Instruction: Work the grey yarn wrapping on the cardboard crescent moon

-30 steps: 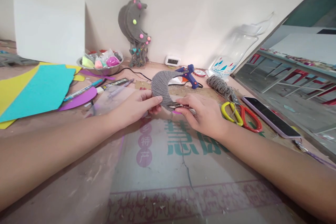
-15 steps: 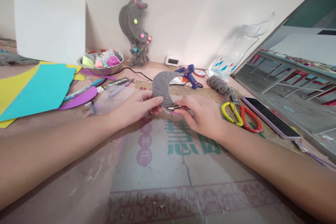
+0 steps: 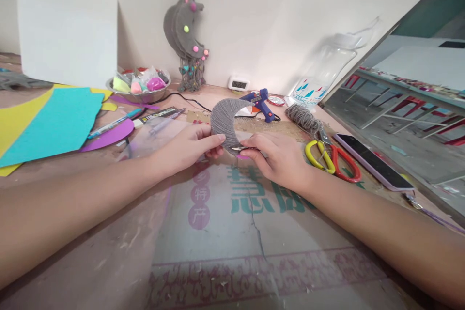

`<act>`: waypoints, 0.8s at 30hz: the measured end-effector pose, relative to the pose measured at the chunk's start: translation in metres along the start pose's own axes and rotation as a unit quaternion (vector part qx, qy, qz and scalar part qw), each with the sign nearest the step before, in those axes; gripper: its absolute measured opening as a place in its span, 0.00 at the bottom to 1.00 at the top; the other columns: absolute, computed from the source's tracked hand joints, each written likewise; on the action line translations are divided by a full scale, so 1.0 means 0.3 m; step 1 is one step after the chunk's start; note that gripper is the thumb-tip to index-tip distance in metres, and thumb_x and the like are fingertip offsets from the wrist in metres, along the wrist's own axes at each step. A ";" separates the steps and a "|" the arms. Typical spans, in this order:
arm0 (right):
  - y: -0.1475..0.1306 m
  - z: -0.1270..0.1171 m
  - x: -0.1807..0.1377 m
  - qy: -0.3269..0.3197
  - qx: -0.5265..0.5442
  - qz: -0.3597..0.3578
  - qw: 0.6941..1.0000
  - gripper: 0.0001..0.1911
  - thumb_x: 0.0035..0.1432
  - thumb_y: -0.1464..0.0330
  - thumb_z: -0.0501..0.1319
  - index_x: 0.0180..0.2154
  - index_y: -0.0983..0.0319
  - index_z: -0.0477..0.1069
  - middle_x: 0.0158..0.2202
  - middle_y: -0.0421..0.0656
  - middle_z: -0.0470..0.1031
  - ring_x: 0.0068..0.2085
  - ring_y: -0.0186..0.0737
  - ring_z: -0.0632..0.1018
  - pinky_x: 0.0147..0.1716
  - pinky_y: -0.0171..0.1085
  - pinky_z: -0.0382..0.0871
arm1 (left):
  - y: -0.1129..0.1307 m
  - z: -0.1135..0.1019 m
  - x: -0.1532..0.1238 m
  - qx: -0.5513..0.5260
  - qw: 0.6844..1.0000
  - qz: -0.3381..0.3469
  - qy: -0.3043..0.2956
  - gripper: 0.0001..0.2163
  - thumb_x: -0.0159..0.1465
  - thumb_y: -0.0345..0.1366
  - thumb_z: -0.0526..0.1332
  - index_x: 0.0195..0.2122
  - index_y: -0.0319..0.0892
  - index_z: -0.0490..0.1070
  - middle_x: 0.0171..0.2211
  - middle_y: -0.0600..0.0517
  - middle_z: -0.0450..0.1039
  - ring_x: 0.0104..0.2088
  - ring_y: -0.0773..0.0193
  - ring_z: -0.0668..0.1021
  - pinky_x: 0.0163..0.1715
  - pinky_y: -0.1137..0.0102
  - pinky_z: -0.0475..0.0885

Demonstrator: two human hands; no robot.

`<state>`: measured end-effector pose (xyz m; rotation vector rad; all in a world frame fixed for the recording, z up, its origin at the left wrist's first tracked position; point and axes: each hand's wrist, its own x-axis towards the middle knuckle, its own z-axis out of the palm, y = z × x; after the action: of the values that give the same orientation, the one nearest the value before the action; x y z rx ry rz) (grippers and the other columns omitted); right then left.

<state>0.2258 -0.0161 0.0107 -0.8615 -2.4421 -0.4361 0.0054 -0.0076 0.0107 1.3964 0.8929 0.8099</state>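
My left hand (image 3: 189, 147) pinches the lower edge of a crescent wrapped in grey yarn (image 3: 224, 121), holding it upright above the table. My right hand (image 3: 279, 157) is closed on a small pair of metal snips (image 3: 242, 148), whose tip touches the bottom end of the crescent. Both forearms rest low over a worn printed table mat (image 3: 232, 232).
Yellow and red scissors (image 3: 332, 160) and a phone (image 3: 374, 161) lie to the right. Behind are a blue glue gun (image 3: 262, 102), a bundle of grey yarn (image 3: 304, 118), a plastic jar (image 3: 321, 77), a bowl of coloured bits (image 3: 140, 88), pens (image 3: 116, 123) and coloured foam sheets (image 3: 51, 123) at left.
The snips have edged slightly left toward the crescent's lower end. Otherwise both hands stay in place.
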 end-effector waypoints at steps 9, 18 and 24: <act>-0.003 -0.005 -0.003 0.023 -0.001 0.013 1.000 0.08 0.62 0.65 0.57 0.39 0.63 0.69 0.31 0.41 0.76 0.32 0.37 0.75 0.33 0.34 0.64 | 0.001 0.001 -0.004 0.012 1.000 0.012 0.010 0.12 0.62 0.41 0.58 0.25 0.39 0.68 0.24 0.54 0.69 0.25 0.70 0.69 0.26 0.74 0.63; -0.002 -0.006 -0.004 0.020 -0.003 0.011 1.000 0.08 0.62 0.64 0.58 0.39 0.63 0.69 0.30 0.41 0.76 0.32 0.37 0.75 0.32 0.34 0.64 | 0.002 0.001 -0.004 0.011 1.000 0.014 0.007 0.12 0.62 0.41 0.58 0.25 0.39 0.68 0.23 0.55 0.68 0.25 0.71 0.69 0.25 0.75 0.63; 0.000 -0.004 -0.005 0.011 -0.004 0.015 1.000 0.08 0.63 0.64 0.57 0.39 0.62 0.69 0.30 0.41 0.76 0.32 0.37 0.75 0.32 0.34 0.64 | 0.009 0.001 -0.005 0.039 0.999 0.013 0.011 0.12 0.62 0.41 0.58 0.25 0.39 0.68 0.24 0.55 0.69 0.25 0.71 0.69 0.25 0.76 0.63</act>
<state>0.2273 -0.0173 0.0108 -0.8896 -2.4061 -0.4421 0.0052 -0.0089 0.0133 1.4731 0.9326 0.8191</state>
